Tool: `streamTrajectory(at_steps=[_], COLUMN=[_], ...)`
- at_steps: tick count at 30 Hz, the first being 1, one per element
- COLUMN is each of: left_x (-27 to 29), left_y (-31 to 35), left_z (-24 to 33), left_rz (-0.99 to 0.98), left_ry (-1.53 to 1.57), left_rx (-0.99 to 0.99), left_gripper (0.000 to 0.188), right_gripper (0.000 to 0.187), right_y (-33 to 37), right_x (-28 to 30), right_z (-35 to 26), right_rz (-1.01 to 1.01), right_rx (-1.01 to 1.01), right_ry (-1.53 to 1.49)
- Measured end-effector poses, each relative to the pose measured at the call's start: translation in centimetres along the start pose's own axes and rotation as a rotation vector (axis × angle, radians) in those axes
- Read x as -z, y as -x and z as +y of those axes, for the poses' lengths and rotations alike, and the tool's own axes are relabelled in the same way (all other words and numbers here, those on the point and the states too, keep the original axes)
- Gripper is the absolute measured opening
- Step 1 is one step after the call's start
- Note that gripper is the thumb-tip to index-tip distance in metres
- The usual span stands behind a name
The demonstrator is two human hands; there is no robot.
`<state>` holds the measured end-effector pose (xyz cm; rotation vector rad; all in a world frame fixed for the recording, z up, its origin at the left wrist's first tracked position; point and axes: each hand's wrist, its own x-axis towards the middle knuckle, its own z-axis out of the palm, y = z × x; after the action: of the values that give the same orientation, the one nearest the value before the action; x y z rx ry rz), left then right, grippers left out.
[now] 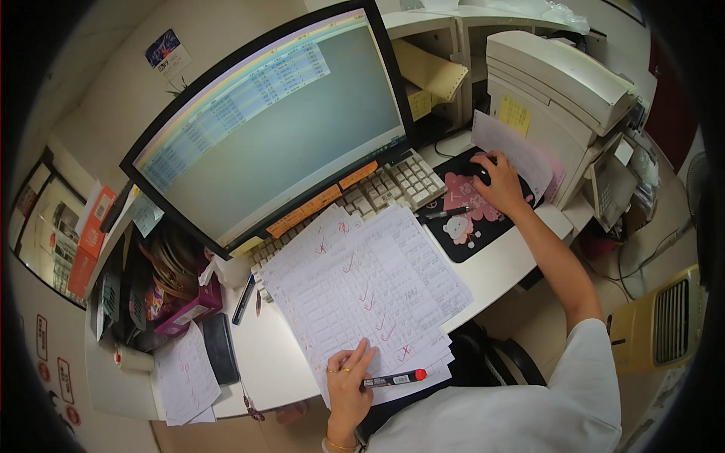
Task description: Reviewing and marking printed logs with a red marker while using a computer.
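Left hand (349, 377) grips a red marker (394, 380) on half-ticked sheets (370, 291); right hand (498, 185) fingers cup the mouse (482, 175); lower rows remain unmarked.

Left hand (349, 386) lies at six o'clock, fingers curled and closed; right hand (498, 183) reaches to two o'clock, arm extended, palm down.

head view | from above, looking steeply down | close over desk (498, 272) | fisheye, edges bent

Big black-framed monitor (276, 124) is showing a grey-green table at desk centre. Orange labels (313, 205) are sticking along its lower edge. Yellow note (515, 115) is sitting on the printer (559, 83)
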<state>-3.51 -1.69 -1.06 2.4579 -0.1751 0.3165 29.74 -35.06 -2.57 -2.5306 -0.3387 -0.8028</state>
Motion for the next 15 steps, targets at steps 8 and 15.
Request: streamTrajectory(at_steps=[8, 15], left_x=[-0.11, -0.18], left_y=[0.3, 0.12], left_z=[-0.26, -0.09], left_rz=[-0.016, -0.001], left_ry=[-0.005, 0.024], left_rx=[0.025, 0.048], left_gripper=[0.074, 0.073], right_gripper=[0.037, 0.036], right_y=[-0.38, -0.5], right_x=[0.19, 0.07], right_z=[-0.52, -0.34], right_rz=[-0.051, -0.046], right_rx=[-0.039, -0.04], right_ry=[-0.061, -0.056])
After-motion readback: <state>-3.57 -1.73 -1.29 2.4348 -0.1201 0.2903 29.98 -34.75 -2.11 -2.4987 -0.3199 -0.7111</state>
